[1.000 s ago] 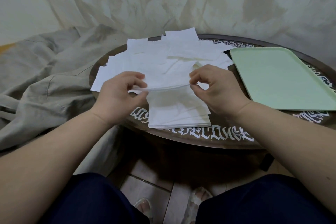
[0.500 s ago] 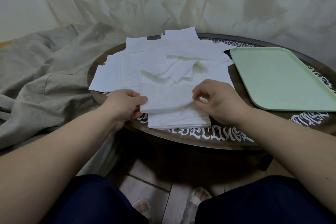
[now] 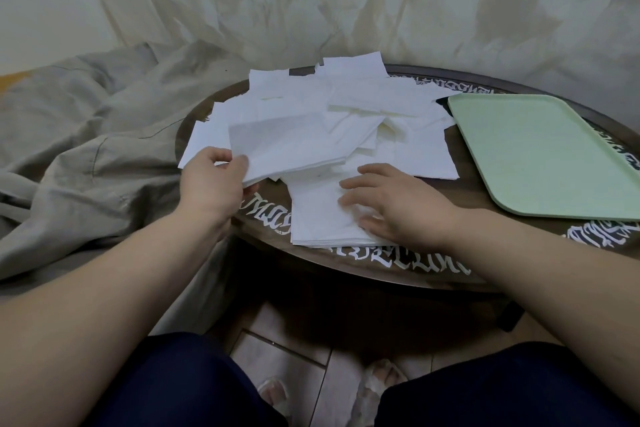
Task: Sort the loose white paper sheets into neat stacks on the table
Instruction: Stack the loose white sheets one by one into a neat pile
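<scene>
Loose white paper sheets (image 3: 349, 97) lie scattered over the left half of a dark round table (image 3: 433, 263). My left hand (image 3: 214, 180) pinches a small bundle of sheets (image 3: 287, 146) by its left edge and holds it lifted and tilted above the pile. A neat stack of sheets (image 3: 318, 215) lies at the table's near edge. My right hand (image 3: 391, 204) rests flat with spread fingers on the right part of that stack.
A pale green tray (image 3: 540, 152) lies on the right side of the table. Crumpled grey cloth (image 3: 86, 135) spreads to the left of the table. White lettering (image 3: 408, 256) runs along the table rim. My knees and feet show below.
My right hand let go of the bundle and came down flat onto the near stack. My left hand carried the bundle up and to the left, away from the stack.
</scene>
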The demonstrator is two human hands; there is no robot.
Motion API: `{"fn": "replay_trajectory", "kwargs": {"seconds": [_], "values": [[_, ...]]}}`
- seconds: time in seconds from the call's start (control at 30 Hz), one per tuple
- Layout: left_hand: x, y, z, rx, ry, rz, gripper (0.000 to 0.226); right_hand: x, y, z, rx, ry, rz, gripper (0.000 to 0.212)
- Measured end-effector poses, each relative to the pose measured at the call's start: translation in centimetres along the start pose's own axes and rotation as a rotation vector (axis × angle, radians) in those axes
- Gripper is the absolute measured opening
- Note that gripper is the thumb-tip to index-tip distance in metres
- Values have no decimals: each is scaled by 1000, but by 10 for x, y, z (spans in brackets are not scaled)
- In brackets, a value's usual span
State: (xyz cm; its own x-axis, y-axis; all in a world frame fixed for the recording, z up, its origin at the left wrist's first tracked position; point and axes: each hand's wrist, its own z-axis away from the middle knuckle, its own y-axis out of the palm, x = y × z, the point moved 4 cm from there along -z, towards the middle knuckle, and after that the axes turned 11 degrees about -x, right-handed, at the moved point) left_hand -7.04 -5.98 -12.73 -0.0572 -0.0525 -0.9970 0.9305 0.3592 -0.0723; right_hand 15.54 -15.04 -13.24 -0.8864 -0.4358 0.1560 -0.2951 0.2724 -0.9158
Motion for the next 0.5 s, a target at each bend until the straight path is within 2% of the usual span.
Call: {"fn": "replay_trajectory", "kwargs": {"seconds": [0.2,0.33,0.37,0.4,0.5], "values": [[5,3,-2,36,-23,35,14,6,-4,0,-128,-20,18,22],[7,4,-2,53,-29,35,13,14,-2,-5,-136,-60,53,49],[8,4,-3,53,-31,35,13,16,-2,-7,-131,-80,69,50],[8,4,-3,53,-34,38,13,18,-2,-8,-121,-96,76,44],[7,4,-2,51,-40,49,14,18,-5,-9,-147,-103,74,7]]}}
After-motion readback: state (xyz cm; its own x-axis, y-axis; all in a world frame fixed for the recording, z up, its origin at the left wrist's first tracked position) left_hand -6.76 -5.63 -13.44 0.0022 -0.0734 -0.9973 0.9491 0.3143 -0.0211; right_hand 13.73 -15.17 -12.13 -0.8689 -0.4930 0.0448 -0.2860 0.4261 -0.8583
